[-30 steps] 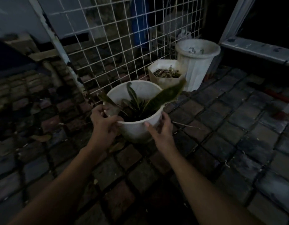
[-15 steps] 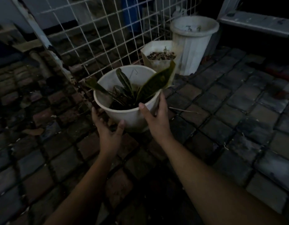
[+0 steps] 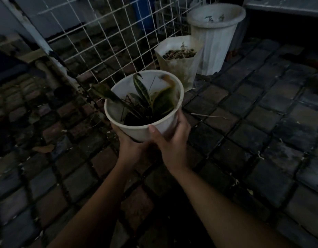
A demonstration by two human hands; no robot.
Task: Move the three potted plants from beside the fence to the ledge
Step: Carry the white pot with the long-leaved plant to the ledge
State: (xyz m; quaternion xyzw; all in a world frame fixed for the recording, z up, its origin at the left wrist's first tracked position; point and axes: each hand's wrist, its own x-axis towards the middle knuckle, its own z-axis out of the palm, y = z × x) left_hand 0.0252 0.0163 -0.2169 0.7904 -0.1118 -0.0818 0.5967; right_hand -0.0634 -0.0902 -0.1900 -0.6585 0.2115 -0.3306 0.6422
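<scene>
A round white pot [image 3: 117, 111] with a striped, long-leaved plant [image 3: 145, 97] is off the ground, tilted toward me. My left hand [image 3: 131, 145] cups it from underneath and my right hand [image 3: 170, 140] grips its near right side. Behind it, by the white wire fence [image 3: 108, 38], stands a hexagonal white pot [image 3: 179, 68] holding dry twigs. A taller ribbed white pot [image 3: 215, 42] stands farther back right. A pale ledge [image 3: 283, 4] runs along the top right corner.
The ground is dark brick paving [image 3: 253, 126] with dry leaves scattered on it. A slanted white fence post [image 3: 35, 36] crosses the upper left. A blue object [image 3: 144, 13] shows behind the mesh.
Both hands shifted from the pot's rim to its base and side. The pot has left the paving and risen toward me, tilted.
</scene>
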